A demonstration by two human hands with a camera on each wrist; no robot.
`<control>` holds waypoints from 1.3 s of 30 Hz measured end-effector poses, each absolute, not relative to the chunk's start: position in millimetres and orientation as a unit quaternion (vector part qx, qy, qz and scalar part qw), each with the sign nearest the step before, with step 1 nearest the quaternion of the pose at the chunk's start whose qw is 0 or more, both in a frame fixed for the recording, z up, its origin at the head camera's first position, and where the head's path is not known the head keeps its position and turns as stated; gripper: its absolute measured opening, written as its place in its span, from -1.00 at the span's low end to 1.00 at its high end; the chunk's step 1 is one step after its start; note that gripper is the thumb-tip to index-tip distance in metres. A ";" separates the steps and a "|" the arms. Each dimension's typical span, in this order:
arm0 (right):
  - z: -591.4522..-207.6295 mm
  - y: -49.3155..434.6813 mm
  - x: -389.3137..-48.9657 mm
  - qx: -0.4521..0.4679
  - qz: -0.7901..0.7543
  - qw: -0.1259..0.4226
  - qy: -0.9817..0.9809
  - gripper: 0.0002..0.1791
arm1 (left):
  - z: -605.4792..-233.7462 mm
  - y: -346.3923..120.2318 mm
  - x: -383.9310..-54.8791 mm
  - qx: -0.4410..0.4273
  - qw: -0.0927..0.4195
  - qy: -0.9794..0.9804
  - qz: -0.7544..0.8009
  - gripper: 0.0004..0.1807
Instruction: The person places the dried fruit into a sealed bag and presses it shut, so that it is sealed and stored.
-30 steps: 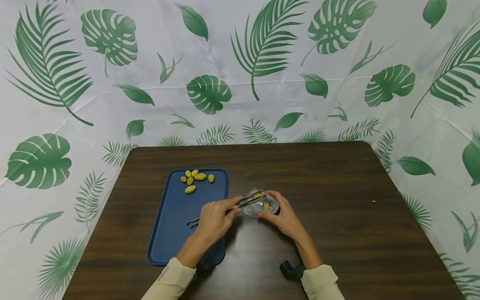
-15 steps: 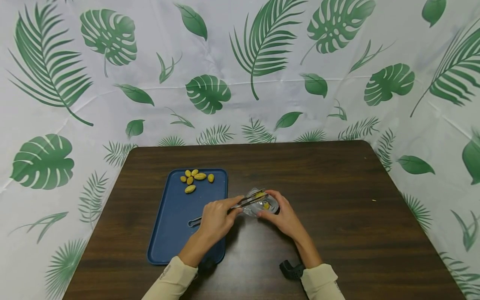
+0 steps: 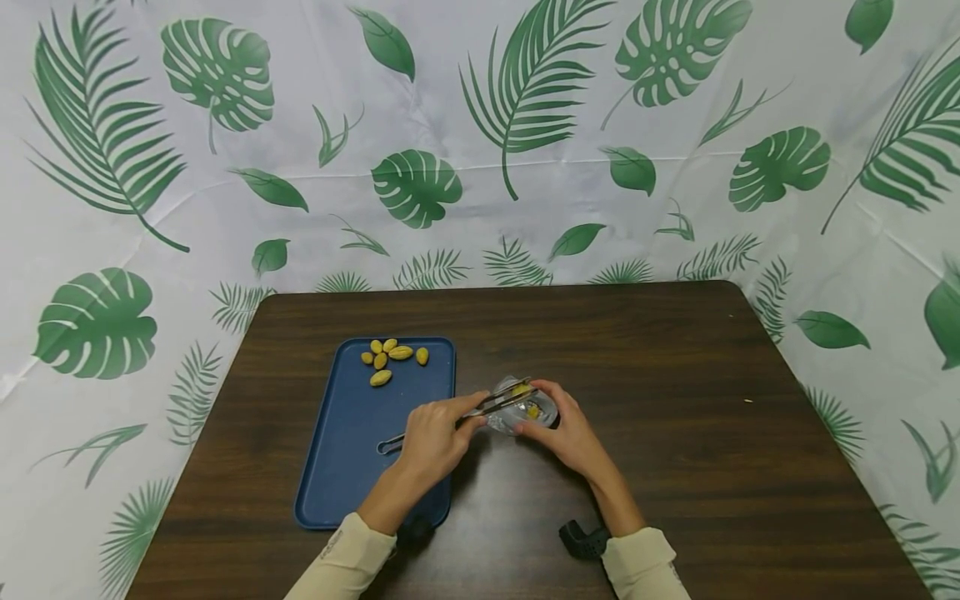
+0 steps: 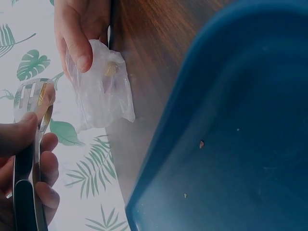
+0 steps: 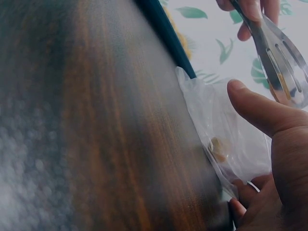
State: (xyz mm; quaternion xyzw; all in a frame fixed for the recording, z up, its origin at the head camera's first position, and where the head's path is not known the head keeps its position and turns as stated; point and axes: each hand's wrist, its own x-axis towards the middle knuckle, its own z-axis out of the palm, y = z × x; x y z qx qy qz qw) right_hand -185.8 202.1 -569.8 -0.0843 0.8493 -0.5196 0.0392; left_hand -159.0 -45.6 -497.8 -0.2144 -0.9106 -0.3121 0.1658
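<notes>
My left hand (image 3: 431, 437) grips metal tongs (image 4: 30, 192) with slotted ends, fingers curled round the arms. A yellow piece (image 3: 519, 390) shows between the tong ends, just over the bag. My right hand (image 3: 566, 433) holds a clear plastic bag (image 5: 202, 98), thumb on one side and fingers on the other. Inside the bag sits another small yellow piece (image 4: 111, 69), blurred by the plastic. To the left, a blue tray (image 3: 352, 467) bears several yellow oval pieces (image 3: 381, 378) near its far end; they look like nuts, but their kind is unclear.
The dark wooden table (image 3: 675, 417) extends past both hands. Small crumbs (image 4: 201, 144) lie on the tray, and a pale scrap (image 3: 748, 402) lies at the table's right. A white cloth with green leaves (image 3: 480, 225) hangs behind the table.
My left hand and the tongs have shifted very slightly right since the oldest frame. The right hand, the bag and the pieces on the tray stay in place.
</notes>
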 end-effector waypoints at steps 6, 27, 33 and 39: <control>-570.6 202.6 -186.3 -0.086 -0.517 0.039 0.851 -0.19 | -497.6 -45.4 -158.2 -0.211 0.163 -0.912 -0.310 -0.58; -570.4 201.0 -187.1 -0.086 -0.506 0.027 0.858 -0.20 | -498.2 -55.1 -157.3 -0.167 0.145 -0.924 -0.312 -0.52; -570.3 200.8 -186.0 -0.081 -0.508 0.036 0.857 -0.17 | -500.0 -59.2 -155.7 -0.163 0.155 -0.925 -0.306 -0.51; -568.9 199.8 -184.7 -0.079 -0.507 0.037 0.857 -0.16 | -500.3 -63.8 -155.2 -0.156 0.148 -0.927 -0.307 -0.50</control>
